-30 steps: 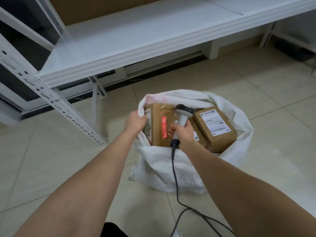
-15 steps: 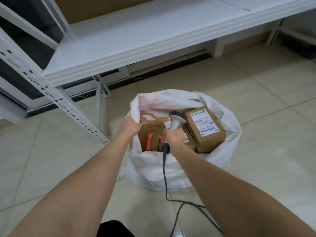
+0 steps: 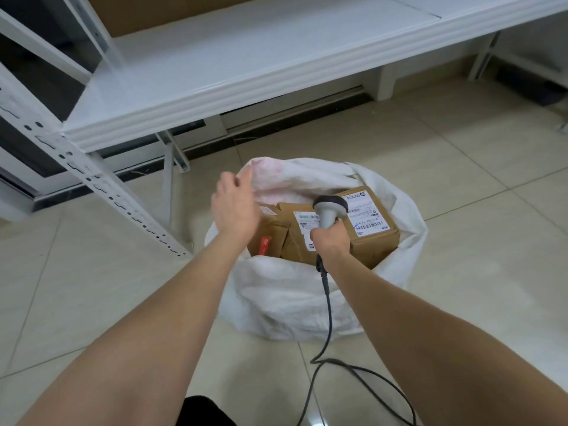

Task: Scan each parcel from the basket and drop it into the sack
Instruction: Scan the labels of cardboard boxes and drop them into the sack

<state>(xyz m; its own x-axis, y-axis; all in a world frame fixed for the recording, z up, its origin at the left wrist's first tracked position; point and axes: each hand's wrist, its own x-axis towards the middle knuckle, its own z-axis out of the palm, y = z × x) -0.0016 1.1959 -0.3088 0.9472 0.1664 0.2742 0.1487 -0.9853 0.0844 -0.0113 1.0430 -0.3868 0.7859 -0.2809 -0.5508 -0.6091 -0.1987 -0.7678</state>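
Left hand (image 3: 235, 207): hovered open over the sack's (image 3: 292, 299) rim, fingers relaxed, holding nothing.
Right hand (image 3: 331, 241): gripped the corded scanner (image 3: 329, 209).
Parcels (image 3: 307, 235): lay inside the sack on the floor.

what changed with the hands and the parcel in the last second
The left hand let go of the brown cardboard parcel with the red sticker, which has sunk into the white woven sack, and lifted away open. The right hand still grips the grey handheld scanner; the brown labelled box on the right of the sack stayed put.
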